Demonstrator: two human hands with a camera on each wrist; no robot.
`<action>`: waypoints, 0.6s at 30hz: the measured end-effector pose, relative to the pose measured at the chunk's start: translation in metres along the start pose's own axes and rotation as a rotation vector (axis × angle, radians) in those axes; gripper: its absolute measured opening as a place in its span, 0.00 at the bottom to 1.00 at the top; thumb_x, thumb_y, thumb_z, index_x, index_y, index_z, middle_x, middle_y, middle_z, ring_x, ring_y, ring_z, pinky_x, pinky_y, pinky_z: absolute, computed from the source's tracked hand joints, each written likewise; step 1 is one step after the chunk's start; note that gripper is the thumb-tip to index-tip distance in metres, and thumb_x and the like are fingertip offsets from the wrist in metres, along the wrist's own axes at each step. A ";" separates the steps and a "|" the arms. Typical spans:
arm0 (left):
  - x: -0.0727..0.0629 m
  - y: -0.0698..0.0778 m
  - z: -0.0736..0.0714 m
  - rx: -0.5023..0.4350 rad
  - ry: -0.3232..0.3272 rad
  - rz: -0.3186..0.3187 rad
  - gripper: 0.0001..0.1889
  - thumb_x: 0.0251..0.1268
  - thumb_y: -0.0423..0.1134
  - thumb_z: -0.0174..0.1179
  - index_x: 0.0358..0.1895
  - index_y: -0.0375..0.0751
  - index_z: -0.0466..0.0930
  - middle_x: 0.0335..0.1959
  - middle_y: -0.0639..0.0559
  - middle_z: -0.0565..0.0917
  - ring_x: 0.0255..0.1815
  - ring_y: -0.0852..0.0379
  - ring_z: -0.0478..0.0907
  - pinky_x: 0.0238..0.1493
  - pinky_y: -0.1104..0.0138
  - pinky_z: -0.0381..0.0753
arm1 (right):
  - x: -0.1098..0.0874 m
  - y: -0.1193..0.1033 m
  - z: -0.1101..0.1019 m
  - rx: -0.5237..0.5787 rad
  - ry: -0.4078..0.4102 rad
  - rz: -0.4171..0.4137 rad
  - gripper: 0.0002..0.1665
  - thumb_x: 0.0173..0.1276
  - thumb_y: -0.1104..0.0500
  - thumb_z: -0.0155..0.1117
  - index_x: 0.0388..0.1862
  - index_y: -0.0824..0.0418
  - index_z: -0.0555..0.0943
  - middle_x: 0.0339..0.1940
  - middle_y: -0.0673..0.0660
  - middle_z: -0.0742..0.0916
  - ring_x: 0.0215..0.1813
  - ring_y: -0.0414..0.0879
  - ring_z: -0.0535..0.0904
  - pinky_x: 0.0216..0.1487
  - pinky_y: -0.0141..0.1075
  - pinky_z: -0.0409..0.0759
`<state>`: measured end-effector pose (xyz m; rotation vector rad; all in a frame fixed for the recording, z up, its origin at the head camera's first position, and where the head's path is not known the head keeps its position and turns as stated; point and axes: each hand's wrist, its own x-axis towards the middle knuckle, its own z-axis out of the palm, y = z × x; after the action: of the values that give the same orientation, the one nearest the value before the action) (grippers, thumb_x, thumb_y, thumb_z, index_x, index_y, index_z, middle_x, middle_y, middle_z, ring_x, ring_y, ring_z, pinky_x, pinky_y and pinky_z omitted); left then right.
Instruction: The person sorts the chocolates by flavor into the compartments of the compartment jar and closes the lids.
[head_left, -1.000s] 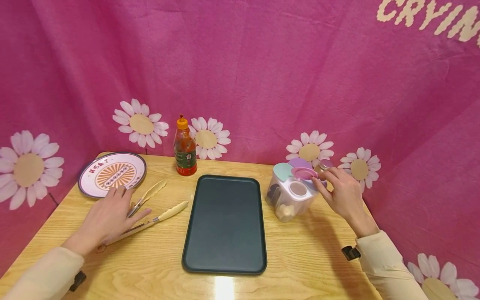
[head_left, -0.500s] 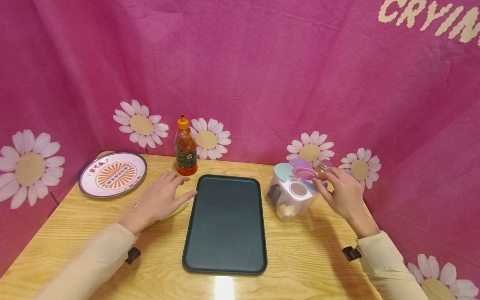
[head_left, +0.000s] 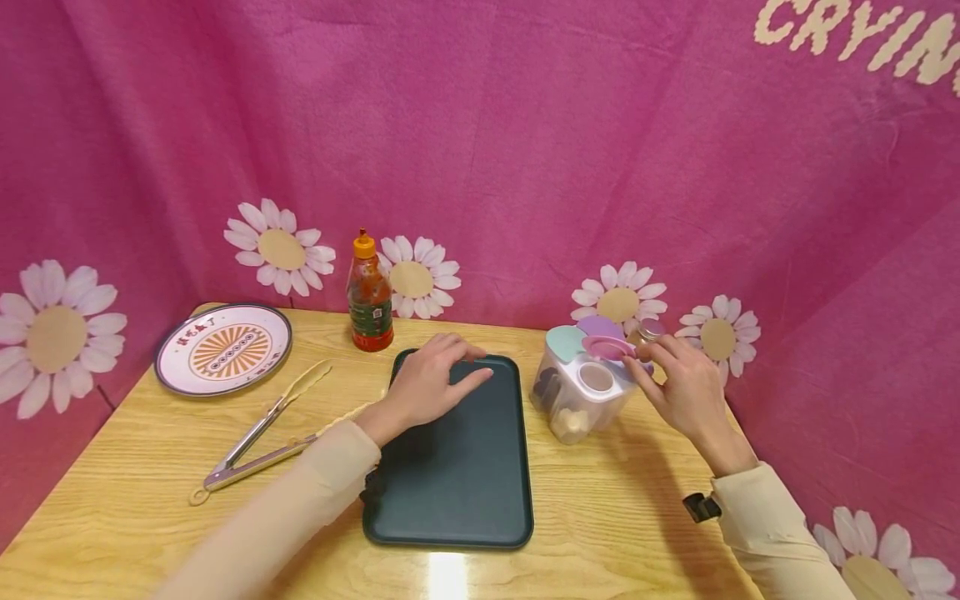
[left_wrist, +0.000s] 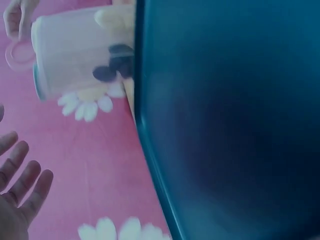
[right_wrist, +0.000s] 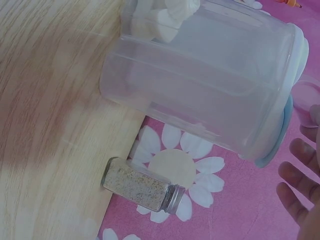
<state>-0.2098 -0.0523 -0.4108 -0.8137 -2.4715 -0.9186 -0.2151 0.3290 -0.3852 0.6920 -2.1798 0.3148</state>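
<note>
My right hand point(head_left: 686, 392) pinches the raised pink lid point(head_left: 606, 347) of a clear divided storage container point(head_left: 592, 400), baring a round opening in its top. Teal point(head_left: 566, 342) and purple lids point(head_left: 600, 327) cover other compartments. Pale pieces point(right_wrist: 170, 22) and dark oval pieces point(left_wrist: 119, 62) lie inside the container. Over the upper part of a dark rectangular tray point(head_left: 480, 475), my left hand point(head_left: 427, 379) hovers with relaxed fingers and holds nothing. In the left wrist view its fingers point(left_wrist: 32, 192) are spread apart, left of the tray.
Behind the container stands a small glass jar point(right_wrist: 137, 185) of grainy seasoning. Metal tongs point(head_left: 255, 437) with cream tips lie spread left of the tray, partly behind the left sleeve. A patterned plate point(head_left: 176, 367) sits at the back left, a red sauce bottle point(head_left: 371, 304) behind the tray.
My left hand has moved right, from above the tongs and near the plate to over the tray. The right hand stays on the pink lid.
</note>
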 end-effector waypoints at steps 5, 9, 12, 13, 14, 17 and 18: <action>0.020 0.017 0.019 -0.118 0.029 0.040 0.15 0.68 0.45 0.72 0.54 0.45 0.88 0.46 0.50 0.87 0.50 0.52 0.84 0.50 0.59 0.87 | 0.000 -0.001 0.000 0.001 0.010 -0.004 0.10 0.60 0.55 0.76 0.31 0.60 0.85 0.28 0.54 0.86 0.27 0.51 0.78 0.29 0.48 0.73; 0.035 0.028 0.034 -0.180 0.052 0.076 0.15 0.67 0.43 0.73 0.53 0.44 0.88 0.45 0.50 0.87 0.48 0.51 0.84 0.48 0.63 0.87 | 0.000 -0.002 -0.001 0.004 0.013 -0.003 0.10 0.59 0.55 0.77 0.30 0.60 0.85 0.27 0.54 0.86 0.28 0.51 0.78 0.29 0.48 0.74; 0.046 0.037 0.042 -0.210 0.044 0.094 0.15 0.68 0.42 0.72 0.54 0.43 0.87 0.44 0.49 0.87 0.47 0.51 0.83 0.47 0.65 0.85 | 0.000 -0.002 -0.001 0.005 0.014 0.001 0.10 0.58 0.56 0.78 0.30 0.60 0.85 0.28 0.54 0.86 0.28 0.51 0.79 0.30 0.48 0.74; 0.049 0.041 0.045 -0.217 0.038 0.099 0.15 0.68 0.42 0.72 0.54 0.43 0.87 0.44 0.49 0.86 0.47 0.50 0.83 0.46 0.66 0.84 | 0.000 -0.002 -0.001 0.004 0.014 0.002 0.10 0.58 0.56 0.78 0.30 0.60 0.85 0.28 0.54 0.86 0.28 0.51 0.79 0.30 0.48 0.74; 0.053 0.043 0.048 -0.223 0.036 0.105 0.14 0.69 0.42 0.72 0.54 0.42 0.87 0.44 0.49 0.86 0.46 0.50 0.83 0.45 0.67 0.83 | 0.000 -0.003 -0.001 0.005 0.015 0.002 0.10 0.57 0.56 0.78 0.30 0.60 0.85 0.28 0.54 0.86 0.29 0.51 0.79 0.30 0.48 0.74; 0.062 0.051 0.054 -0.223 0.031 0.109 0.13 0.71 0.43 0.70 0.53 0.42 0.87 0.44 0.49 0.87 0.46 0.51 0.83 0.44 0.70 0.81 | -0.001 -0.003 -0.001 0.006 0.016 0.000 0.10 0.57 0.56 0.78 0.30 0.60 0.85 0.28 0.55 0.87 0.29 0.52 0.79 0.30 0.49 0.74; 0.064 0.053 0.057 -0.220 0.035 0.107 0.13 0.71 0.43 0.70 0.52 0.42 0.87 0.44 0.49 0.87 0.46 0.51 0.83 0.43 0.71 0.80 | -0.001 -0.003 -0.001 0.006 0.016 -0.001 0.10 0.57 0.56 0.78 0.30 0.60 0.85 0.28 0.55 0.87 0.29 0.52 0.79 0.30 0.49 0.74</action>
<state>-0.2332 0.0443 -0.3927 -0.9819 -2.2999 -1.1683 -0.2123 0.3271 -0.3851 0.6911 -2.1641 0.3254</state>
